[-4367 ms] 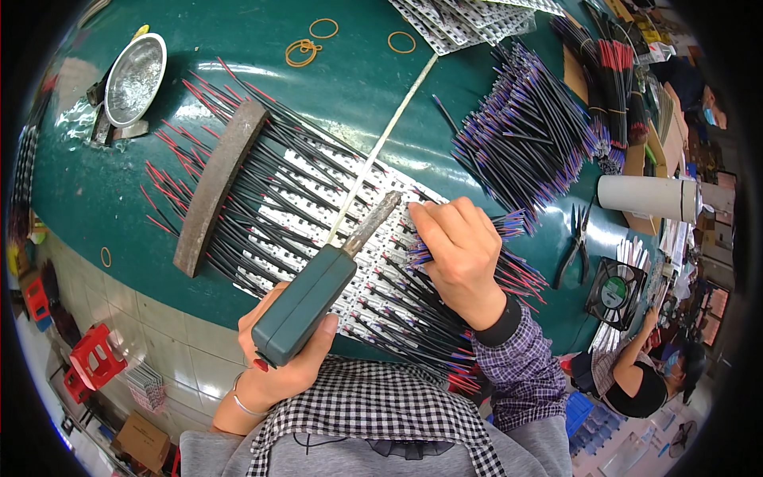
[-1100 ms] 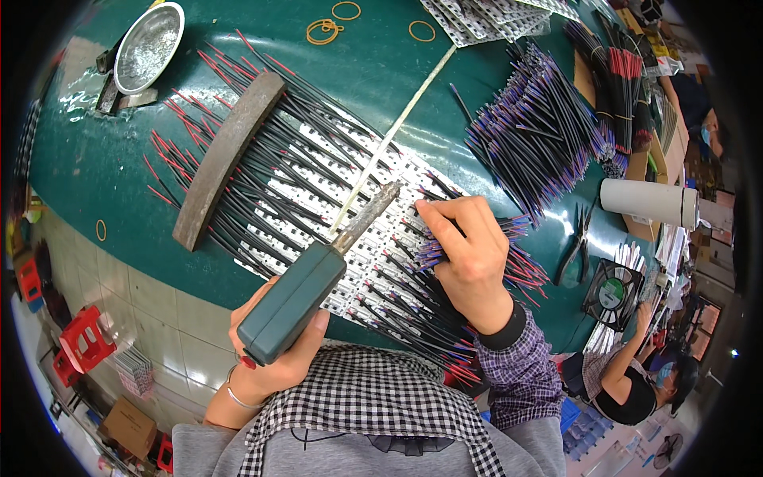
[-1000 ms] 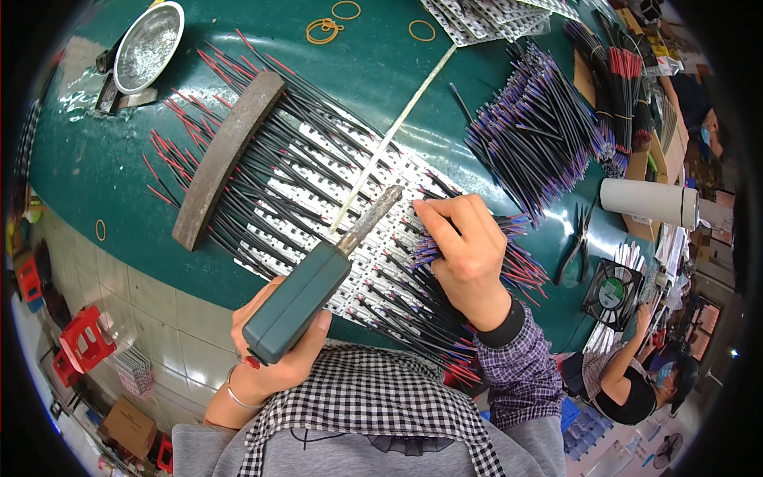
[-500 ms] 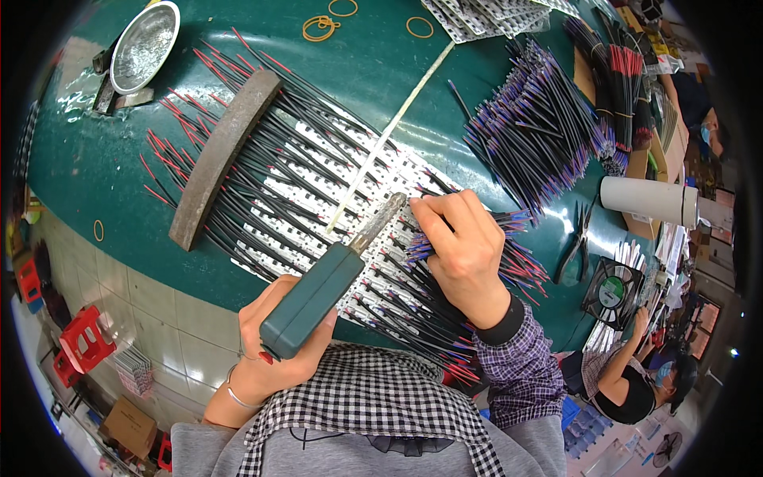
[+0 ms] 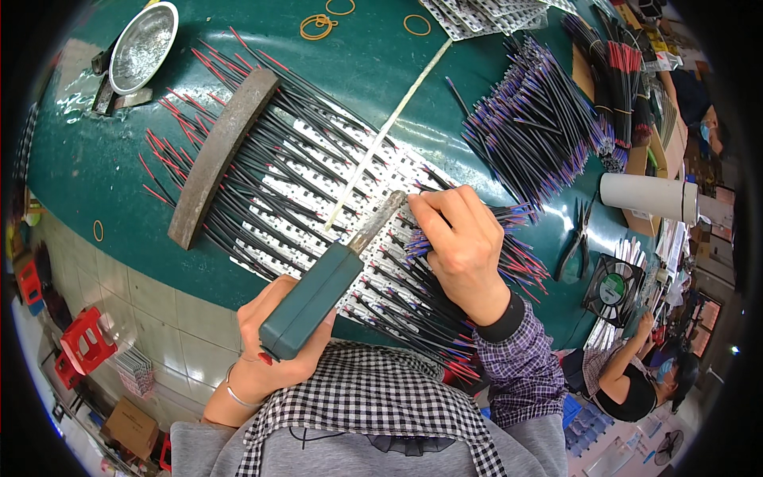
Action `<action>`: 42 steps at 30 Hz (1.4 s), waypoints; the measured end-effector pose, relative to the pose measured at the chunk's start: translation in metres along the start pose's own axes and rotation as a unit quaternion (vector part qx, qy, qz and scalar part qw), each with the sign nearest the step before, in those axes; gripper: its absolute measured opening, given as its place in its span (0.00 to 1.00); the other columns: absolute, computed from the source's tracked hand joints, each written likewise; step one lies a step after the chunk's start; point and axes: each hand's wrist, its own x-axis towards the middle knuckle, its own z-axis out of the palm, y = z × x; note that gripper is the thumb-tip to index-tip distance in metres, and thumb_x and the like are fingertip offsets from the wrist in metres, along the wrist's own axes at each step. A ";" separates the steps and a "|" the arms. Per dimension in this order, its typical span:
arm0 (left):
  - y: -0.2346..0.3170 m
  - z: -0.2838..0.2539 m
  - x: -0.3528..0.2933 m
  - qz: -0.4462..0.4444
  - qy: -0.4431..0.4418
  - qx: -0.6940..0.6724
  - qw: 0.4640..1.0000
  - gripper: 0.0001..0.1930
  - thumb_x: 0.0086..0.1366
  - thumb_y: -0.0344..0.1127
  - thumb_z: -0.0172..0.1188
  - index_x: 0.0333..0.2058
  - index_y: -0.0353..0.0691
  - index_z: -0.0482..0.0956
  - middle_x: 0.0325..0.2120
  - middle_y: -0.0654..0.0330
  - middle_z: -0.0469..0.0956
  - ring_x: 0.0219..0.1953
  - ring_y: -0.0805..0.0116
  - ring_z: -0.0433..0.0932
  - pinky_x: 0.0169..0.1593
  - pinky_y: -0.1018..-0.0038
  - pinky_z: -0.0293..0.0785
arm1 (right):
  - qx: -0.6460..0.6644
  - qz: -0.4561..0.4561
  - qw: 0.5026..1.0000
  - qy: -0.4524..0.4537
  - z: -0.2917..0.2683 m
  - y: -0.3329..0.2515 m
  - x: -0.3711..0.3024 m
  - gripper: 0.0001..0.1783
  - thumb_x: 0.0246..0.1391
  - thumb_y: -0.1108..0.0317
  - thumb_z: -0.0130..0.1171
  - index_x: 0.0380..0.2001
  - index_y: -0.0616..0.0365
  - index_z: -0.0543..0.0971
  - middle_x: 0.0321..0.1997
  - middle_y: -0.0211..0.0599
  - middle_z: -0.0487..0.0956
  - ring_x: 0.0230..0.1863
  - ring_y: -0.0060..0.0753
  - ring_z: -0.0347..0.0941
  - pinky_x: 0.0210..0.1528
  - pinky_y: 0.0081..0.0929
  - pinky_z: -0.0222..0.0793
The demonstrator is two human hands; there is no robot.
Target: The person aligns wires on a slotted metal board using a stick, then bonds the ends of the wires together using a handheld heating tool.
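My left hand point(image 5: 282, 330) is closed round the green body of a soldering gun point(image 5: 311, 300). Its metal tip points up and right over white circuit boards point(image 5: 298, 195) laid in a panel. My right hand point(image 5: 465, 246) is closed, thumb and forefinger pinched close to the tip; what sits in the pinch is too small to make out. Black wires point(image 5: 513, 213) with bluish-purple ends stick out on both sides of its curled fingers. Rows of black wires with red ends spread from the boards. A pale thin rod point(image 5: 389, 123) slants across the boards, its lower end near the tip.
A curved grey metal bar point(image 5: 222, 159) weighs down the wires on the left. On the green table are a bowl point(image 5: 145, 46), a wire pile point(image 5: 528, 119), pliers point(image 5: 575, 242), a small fan point(image 5: 610, 290) and a white cup point(image 5: 648, 199). Another person point(image 5: 644, 385) sits at the right.
The hands and soldering gun hold nearly the same place. The whole view has shifted very slightly. The other person's hand at the right has moved a little.
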 end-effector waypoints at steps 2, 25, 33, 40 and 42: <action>-0.002 -0.002 -0.004 0.009 -0.001 0.018 1.000 0.10 0.50 0.19 0.69 0.34 0.28 0.83 0.27 0.53 0.78 0.25 0.64 0.79 0.29 0.73 0.74 | 0.002 -0.001 1.000 0.001 0.000 0.000 0.000 0.14 0.45 0.74 0.61 0.38 0.63 0.82 0.35 0.34 0.76 0.36 0.34 0.73 0.35 0.30 0.69; 0.002 -0.002 -0.005 -0.025 0.006 -0.029 0.999 0.11 0.51 0.19 0.68 0.35 0.28 0.82 0.29 0.51 0.81 0.28 0.64 0.81 0.33 0.75 0.76 | -0.001 0.004 1.000 0.013 0.003 -0.008 -0.003 0.14 0.41 0.76 0.63 0.37 0.66 0.82 0.33 0.35 0.75 0.33 0.36 0.73 0.32 0.29 0.70; 0.000 -0.001 -0.004 0.008 -0.001 -0.010 1.000 0.11 0.49 0.19 0.69 0.34 0.28 0.80 0.29 0.51 0.80 0.26 0.64 0.80 0.31 0.74 0.75 | -0.019 -0.011 1.000 0.018 0.008 -0.011 -0.004 0.13 0.45 0.77 0.63 0.37 0.68 0.82 0.32 0.36 0.74 0.32 0.36 0.71 0.29 0.29 0.67; -0.001 -0.008 -0.017 0.040 -0.008 0.046 0.998 0.10 0.50 0.20 0.69 0.33 0.27 0.82 0.28 0.51 0.80 0.27 0.60 0.81 0.31 0.72 0.77 | -0.035 -0.018 0.999 0.013 0.007 -0.012 -0.004 0.11 0.46 0.77 0.63 0.36 0.69 0.81 0.32 0.37 0.73 0.32 0.36 0.71 0.29 0.30 0.65; -0.006 -0.006 -0.027 -0.016 0.026 -0.018 0.999 0.11 0.51 0.22 0.69 0.35 0.27 0.83 0.30 0.49 0.81 0.29 0.57 0.82 0.32 0.71 0.79 | -0.023 -0.009 1.000 0.008 0.006 -0.013 -0.004 0.12 0.45 0.77 0.63 0.37 0.68 0.82 0.33 0.37 0.74 0.33 0.36 0.72 0.30 0.30 0.67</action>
